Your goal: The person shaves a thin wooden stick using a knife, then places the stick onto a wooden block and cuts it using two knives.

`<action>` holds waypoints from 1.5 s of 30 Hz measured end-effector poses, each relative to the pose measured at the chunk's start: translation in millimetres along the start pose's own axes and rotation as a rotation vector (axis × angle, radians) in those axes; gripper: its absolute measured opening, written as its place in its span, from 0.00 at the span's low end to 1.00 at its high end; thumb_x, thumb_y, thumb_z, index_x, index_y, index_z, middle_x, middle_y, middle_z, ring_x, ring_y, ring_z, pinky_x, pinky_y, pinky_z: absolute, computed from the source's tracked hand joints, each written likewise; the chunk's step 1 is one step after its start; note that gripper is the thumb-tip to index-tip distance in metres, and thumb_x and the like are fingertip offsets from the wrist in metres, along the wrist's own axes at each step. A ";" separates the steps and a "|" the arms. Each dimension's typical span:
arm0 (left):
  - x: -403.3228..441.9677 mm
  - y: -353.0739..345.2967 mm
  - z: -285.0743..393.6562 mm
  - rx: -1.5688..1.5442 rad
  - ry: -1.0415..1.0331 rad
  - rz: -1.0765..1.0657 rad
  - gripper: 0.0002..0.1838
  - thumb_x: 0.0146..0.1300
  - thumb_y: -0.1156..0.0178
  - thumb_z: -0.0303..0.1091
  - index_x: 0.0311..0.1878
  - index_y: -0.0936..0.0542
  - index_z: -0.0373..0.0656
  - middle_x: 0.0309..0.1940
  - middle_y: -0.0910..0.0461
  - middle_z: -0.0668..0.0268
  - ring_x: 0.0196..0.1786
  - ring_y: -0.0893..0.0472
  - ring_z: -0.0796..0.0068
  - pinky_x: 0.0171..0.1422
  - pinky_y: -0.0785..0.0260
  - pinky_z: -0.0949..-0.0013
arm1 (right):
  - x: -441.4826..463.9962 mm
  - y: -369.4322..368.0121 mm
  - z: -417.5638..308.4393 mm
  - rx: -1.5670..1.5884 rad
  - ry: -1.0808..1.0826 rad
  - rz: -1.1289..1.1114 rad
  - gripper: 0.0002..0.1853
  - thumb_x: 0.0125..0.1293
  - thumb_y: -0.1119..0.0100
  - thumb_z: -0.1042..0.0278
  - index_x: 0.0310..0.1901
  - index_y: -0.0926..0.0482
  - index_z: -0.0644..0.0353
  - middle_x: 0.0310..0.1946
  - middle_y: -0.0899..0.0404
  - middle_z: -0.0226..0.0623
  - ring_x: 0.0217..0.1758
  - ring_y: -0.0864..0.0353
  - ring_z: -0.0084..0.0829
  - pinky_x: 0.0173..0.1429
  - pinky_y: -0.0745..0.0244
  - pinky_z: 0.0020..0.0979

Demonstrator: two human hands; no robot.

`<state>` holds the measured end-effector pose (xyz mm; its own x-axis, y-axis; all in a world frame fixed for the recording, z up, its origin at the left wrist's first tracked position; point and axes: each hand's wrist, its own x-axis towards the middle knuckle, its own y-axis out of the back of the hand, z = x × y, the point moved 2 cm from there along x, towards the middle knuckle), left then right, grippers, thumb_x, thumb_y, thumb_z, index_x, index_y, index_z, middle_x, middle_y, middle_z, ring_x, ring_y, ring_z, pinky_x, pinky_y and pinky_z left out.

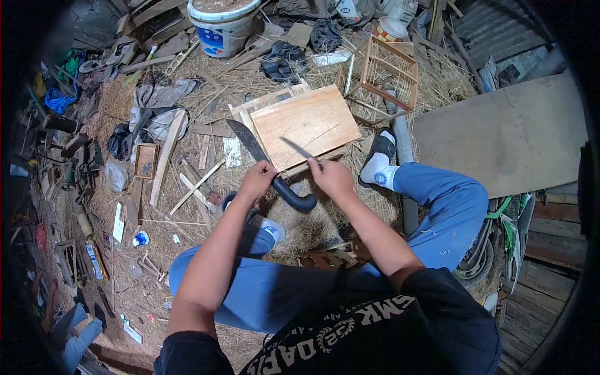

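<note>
A large knife with a broad dark blade (248, 141) and a curved black handle lies at the near left corner of a light wooden board (306, 122). My left hand (257, 181) is closed at the large knife, where blade and handle meet; what its fingertips pinch is too small to tell. My right hand (332, 179) is wrapped round the handle of a small knife (295, 147), whose thin blade points up and left over the board. The two hands are apart, both at the near edge of the board.
A wooden frame cage (390, 72) stands behind the board at the right. A white bucket (224, 30) is at the back. Wood strips (167, 159) and a small wooden box (146, 160) lie left on the straw. At the right leans a large flat panel (506, 131).
</note>
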<state>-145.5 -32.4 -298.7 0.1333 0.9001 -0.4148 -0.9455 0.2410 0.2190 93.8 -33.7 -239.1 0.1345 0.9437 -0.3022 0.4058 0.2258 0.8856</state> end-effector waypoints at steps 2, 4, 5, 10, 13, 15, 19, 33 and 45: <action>0.8 0.3 1.7 0.016 0.020 0.019 0.08 0.73 0.36 0.33 0.38 0.20 0.41 0.32 0.21 0.72 0.38 0.26 0.80 0.46 0.32 0.72 | -7.2 -12.3 -12.0 -0.098 0.169 -0.073 0.31 0.75 0.53 0.34 0.39 0.09 0.52 0.31 0.12 0.49 0.37 0.11 0.53 0.42 0.18 0.53; 2.8 1.0 0.3 0.006 0.052 -0.007 0.08 0.72 0.36 0.33 0.38 0.20 0.41 0.32 0.21 0.71 0.37 0.26 0.80 0.45 0.32 0.71 | -12.3 -5.9 -14.3 -0.037 0.137 -0.093 0.31 0.75 0.53 0.34 0.38 0.09 0.52 0.32 0.12 0.50 0.37 0.11 0.54 0.42 0.18 0.52; 4.1 2.4 -0.2 0.007 0.056 -0.006 0.08 0.72 0.36 0.33 0.38 0.20 0.41 0.32 0.21 0.71 0.37 0.26 0.80 0.45 0.32 0.71 | -11.8 -1.7 -13.1 0.015 0.109 -0.108 0.32 0.76 0.54 0.34 0.38 0.09 0.53 0.32 0.12 0.50 0.37 0.11 0.54 0.42 0.18 0.52; -1.4 -0.1 7.5 0.033 0.055 0.007 0.09 0.71 0.36 0.33 0.35 0.22 0.41 0.29 0.22 0.69 0.35 0.26 0.78 0.43 0.31 0.69 | -7.3 3.0 -6.3 -0.058 0.101 -0.127 0.35 0.77 0.58 0.33 0.40 0.09 0.56 0.35 0.11 0.51 0.40 0.11 0.53 0.45 0.17 0.52; 9.8 -3.2 -10.4 0.040 0.032 0.021 0.09 0.71 0.35 0.32 0.35 0.22 0.41 0.29 0.22 0.69 0.35 0.26 0.78 0.42 0.31 0.69 | 1.4 9.9 -4.2 -0.038 -0.010 -0.177 0.35 0.77 0.58 0.33 0.40 0.09 0.55 0.35 0.11 0.52 0.40 0.10 0.52 0.47 0.17 0.52; 9.0 -1.8 -11.7 0.044 0.026 0.030 0.09 0.71 0.35 0.33 0.35 0.22 0.42 0.29 0.23 0.72 0.34 0.28 0.80 0.41 0.32 0.71 | 4.5 7.2 -3.6 -0.082 0.043 -0.144 0.35 0.76 0.57 0.33 0.38 0.09 0.56 0.35 0.11 0.52 0.41 0.10 0.52 0.48 0.18 0.52; 4.6 -2.8 -0.1 0.029 0.047 0.013 0.08 0.71 0.35 0.32 0.35 0.22 0.42 0.29 0.23 0.72 0.35 0.27 0.80 0.43 0.32 0.71 | -8.0 0.5 -13.7 -0.177 0.220 -0.169 0.35 0.76 0.56 0.33 0.37 0.10 0.58 0.35 0.12 0.53 0.41 0.11 0.54 0.48 0.18 0.53; 7.2 -1.6 -11.3 0.060 -0.013 -0.004 0.08 0.72 0.36 0.33 0.36 0.23 0.42 0.29 0.24 0.71 0.37 0.27 0.80 0.43 0.32 0.71 | -5.9 -8.1 -13.3 0.022 0.042 -0.141 0.34 0.75 0.55 0.33 0.35 0.10 0.56 0.32 0.12 0.52 0.38 0.12 0.56 0.48 0.18 0.54; 5.7 -2.9 -4.8 0.020 -0.017 -0.015 0.09 0.72 0.36 0.34 0.36 0.22 0.43 0.28 0.25 0.72 0.33 0.29 0.82 0.37 0.34 0.72 | -2.4 0.2 7.5 -0.207 0.240 -0.132 0.36 0.77 0.59 0.32 0.38 0.09 0.57 0.32 0.12 0.50 0.37 0.11 0.53 0.45 0.17 0.52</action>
<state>-143.4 -29.7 -305.9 0.1529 0.9024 -0.4029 -0.9372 0.2618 0.2305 100.4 -37.7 -240.8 -0.1334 0.9276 -0.3488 0.2105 0.3705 0.9047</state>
